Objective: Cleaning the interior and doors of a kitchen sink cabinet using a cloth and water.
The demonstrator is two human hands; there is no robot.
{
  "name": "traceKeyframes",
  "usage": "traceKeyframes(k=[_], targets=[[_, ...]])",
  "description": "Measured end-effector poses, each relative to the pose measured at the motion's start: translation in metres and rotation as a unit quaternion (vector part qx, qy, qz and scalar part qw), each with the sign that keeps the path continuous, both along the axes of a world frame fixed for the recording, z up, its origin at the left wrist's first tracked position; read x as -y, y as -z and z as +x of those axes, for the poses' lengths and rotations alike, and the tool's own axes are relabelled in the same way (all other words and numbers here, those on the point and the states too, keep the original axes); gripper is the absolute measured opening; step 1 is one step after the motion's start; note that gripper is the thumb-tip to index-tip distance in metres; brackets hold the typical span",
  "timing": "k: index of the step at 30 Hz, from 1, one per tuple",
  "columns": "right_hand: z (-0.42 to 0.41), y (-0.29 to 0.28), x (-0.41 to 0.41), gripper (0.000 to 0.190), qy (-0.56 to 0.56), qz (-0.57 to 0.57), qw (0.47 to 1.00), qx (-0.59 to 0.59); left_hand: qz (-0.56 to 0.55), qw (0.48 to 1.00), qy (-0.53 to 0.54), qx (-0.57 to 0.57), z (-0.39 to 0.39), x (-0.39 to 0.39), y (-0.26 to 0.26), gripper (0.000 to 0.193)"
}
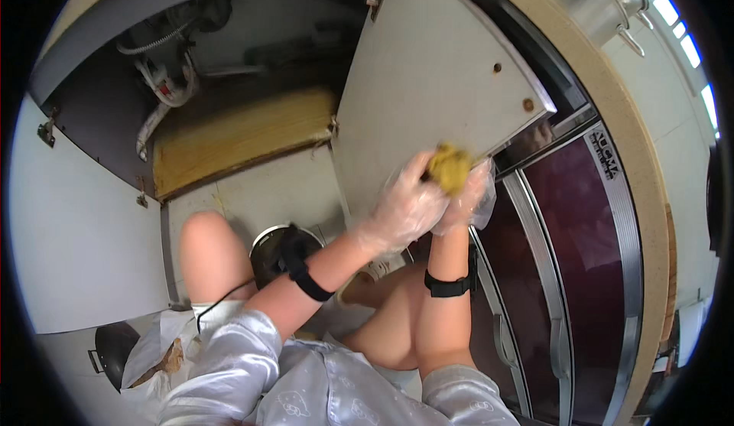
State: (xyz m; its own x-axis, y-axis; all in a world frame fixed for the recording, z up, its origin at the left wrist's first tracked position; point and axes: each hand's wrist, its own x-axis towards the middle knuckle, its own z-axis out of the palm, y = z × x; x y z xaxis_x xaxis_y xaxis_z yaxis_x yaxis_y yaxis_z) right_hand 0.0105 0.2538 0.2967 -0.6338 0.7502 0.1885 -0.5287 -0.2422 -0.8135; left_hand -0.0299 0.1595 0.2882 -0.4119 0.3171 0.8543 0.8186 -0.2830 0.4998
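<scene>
Both my hands wear clear plastic gloves. My left hand grips a crumpled yellow cloth near the lower edge of the open white cabinet door. Close beside it, my right hand is at the door's lower corner; its fingers are partly hidden by the cloth and glove, so its hold is unclear. Behind the door, the under-sink cabinet stands open, with a yellowish bottom board and white drain pipes inside.
A second open door stands at the left. Between my knees is a dark round container. Dark red appliance fronts with metal handles are at the right, below a countertop bearing metal pots. A black pan lies lower left.
</scene>
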Motion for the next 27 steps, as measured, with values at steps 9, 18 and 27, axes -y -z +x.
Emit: traceKeyframes(k=[9,18,27], targets=[[0.001,-0.001,-0.009,0.035,0.084,-0.012,0.996,0.035,-0.028,0.967,0.13,0.217,-0.004,-0.007,0.022,0.032],[0.01,0.002,0.0,0.036,-0.049,0.037,0.997,-0.051,-0.031,0.993,0.081,0.081,-0.007,0.013,-0.022,0.021],[0.017,0.009,-0.003,0.026,0.215,0.276,0.875,0.333,-0.297,0.925,-0.213,-0.105,-0.062,0.16,-0.071,0.021]])
